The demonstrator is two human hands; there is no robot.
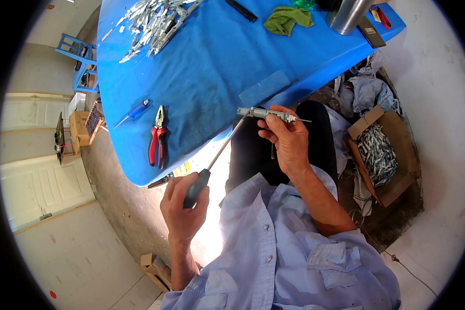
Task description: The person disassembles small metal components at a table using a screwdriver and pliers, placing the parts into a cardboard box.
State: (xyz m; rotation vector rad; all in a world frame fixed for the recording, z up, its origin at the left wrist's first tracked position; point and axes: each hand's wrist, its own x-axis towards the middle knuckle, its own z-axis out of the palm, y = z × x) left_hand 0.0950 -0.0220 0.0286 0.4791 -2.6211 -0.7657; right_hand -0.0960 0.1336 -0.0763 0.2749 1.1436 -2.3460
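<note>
My left hand point(183, 209) is closed round the dark handle of a long screwdriver point(223, 149), its shaft slanting up and to the right. The tip meets the left end of a slim grey metal and plastic part point(261, 113), whose exact kind I cannot tell. My right hand point(289, 138) pinches that part between thumb and fingers, near the table's front edge and above my lap. A thin pin sticks out of its right end. Red-handled pliers point(158, 140) and a small blue screwdriver point(134, 112) lie on the blue-covered table point(201, 77) to the left.
Many similar parts point(157, 26) are heaped at the table's far left. A green cloth point(288, 20), a steel flask point(347, 16) and a black pen-like object point(242, 10) lie or stand farther back. On the right, an open cardboard box point(404, 150) of metal pieces sits beside crumpled bags point(369, 90).
</note>
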